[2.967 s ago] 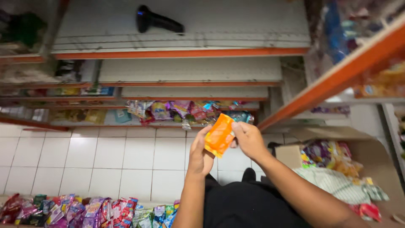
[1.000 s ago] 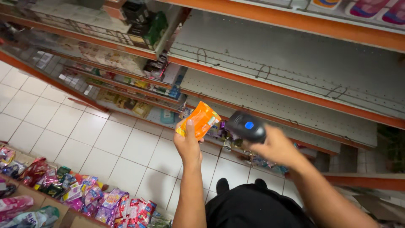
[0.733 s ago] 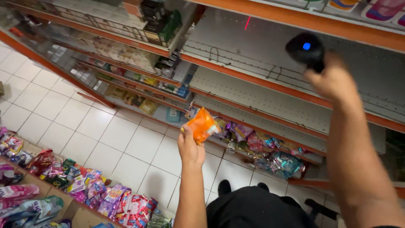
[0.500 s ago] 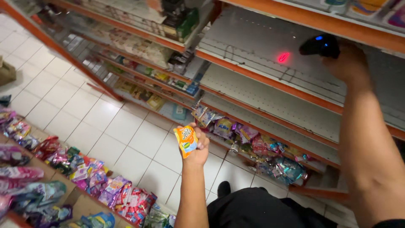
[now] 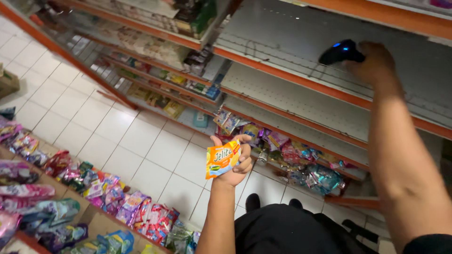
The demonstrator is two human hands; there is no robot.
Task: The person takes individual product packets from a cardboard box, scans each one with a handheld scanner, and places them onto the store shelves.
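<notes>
My left hand [image 5: 235, 162] holds a small orange snack packet [image 5: 221, 159] upright in front of me, over the white tiled floor. My right hand [image 5: 374, 63] is raised high to the right and grips a black handheld scanner [image 5: 340, 51] with a blue light on it. The scanner sits at the empty grey shelf [image 5: 301, 61] with an orange front edge.
A lower shelf holds several shiny snack packets [image 5: 292, 155]. Boxes at the lower left are full of several colourful packets [image 5: 94, 188]. More stocked shelves [image 5: 155, 42] run along the upper left. My black-clothed legs and shoes [image 5: 282, 226] are below.
My right hand lifted the scanner away from the packet up to the empty shelf. My left hand lowered slightly and turned the packet. A red laser dot on the shelf has gone.
</notes>
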